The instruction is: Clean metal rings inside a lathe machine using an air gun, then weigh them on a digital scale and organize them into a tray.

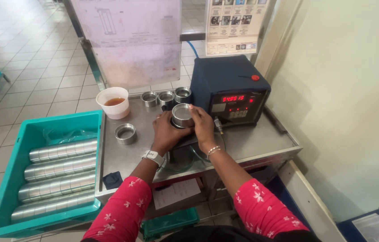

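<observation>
Midway by the look of it: three rings (166,97) lined up at the back of the tabletop (252,143), one ring (125,133) lying apart to the left, stacked tubes (57,172) waiting in the teal bin (1,179). Now left hand (166,132) and right hand (203,125) both closed around a short shiny metal cylinder (182,114), upright, just before the blue meter (230,89), beside a cup (113,102) of amber liquid.

blocked: meter box (225,76) right, cup (113,103) left | free: table front (252,143)
</observation>
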